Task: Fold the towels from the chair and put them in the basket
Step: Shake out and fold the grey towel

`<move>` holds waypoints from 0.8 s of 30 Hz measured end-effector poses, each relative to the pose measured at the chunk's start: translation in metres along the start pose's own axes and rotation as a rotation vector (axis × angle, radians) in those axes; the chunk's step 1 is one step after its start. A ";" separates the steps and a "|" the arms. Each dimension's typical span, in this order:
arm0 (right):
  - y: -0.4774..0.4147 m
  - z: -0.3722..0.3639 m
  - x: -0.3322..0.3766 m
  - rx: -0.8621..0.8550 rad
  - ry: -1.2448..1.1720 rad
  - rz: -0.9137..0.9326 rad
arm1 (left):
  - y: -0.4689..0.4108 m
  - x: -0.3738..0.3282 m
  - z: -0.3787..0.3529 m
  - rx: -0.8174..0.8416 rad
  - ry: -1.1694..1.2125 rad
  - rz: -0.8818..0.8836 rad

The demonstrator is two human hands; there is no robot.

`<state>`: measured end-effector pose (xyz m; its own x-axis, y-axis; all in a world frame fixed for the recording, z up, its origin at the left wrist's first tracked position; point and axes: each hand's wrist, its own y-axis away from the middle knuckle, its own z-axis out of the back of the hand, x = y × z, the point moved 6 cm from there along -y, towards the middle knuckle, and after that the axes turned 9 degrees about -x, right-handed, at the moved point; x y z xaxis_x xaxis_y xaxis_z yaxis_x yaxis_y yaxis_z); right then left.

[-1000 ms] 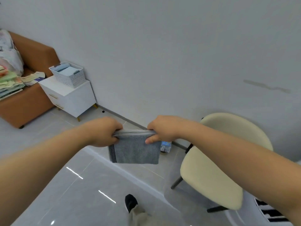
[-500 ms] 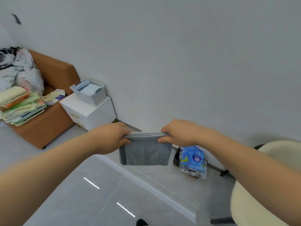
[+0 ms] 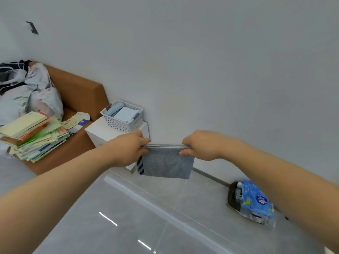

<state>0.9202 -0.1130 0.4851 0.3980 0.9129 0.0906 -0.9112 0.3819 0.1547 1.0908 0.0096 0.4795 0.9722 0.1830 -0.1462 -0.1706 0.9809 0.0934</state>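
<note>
Both hands are mid-frame with the towel stretched between them. The left hand grips the top left corner, its fingers curled over the folded top edge and clamped on cloth. The right hand grips the top right corner the same way, thumb pressed on the near face. The top edge is taut and level.

The towel is grey, folded to a small rectangle, with dark stripes down its left edge. It hangs flat below the hands, in the air and touching nothing else.

The basket is white and perforated, and sits on a white cabinet against the wall, just up-left of the left hand in the frame. It holds folded blue towels.

Left of the cabinet is a brown sofa. On it are a slumped paper stack at left edge and bags above that.

Lower right, a blue printed pack lies on the grey tile floor, next to a dark item I can't make out.
</note>
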 end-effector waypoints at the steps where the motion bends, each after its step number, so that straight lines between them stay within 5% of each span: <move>1: -0.015 0.003 0.009 0.000 -0.014 -0.024 | -0.003 0.020 0.005 -0.001 -0.003 -0.009; 10: -0.154 0.032 0.058 -0.024 -0.050 -0.146 | -0.058 0.171 0.040 -0.011 0.079 -0.057; 24: -0.389 0.029 0.007 -0.032 -0.224 -0.256 | -0.237 0.339 0.056 0.059 0.155 -0.030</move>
<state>1.2807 -0.2594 0.4535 0.6246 0.7337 0.2676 -0.7801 0.6021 0.1700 1.4699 -0.1643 0.4630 0.9396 0.1663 -0.2991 -0.1279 0.9813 0.1438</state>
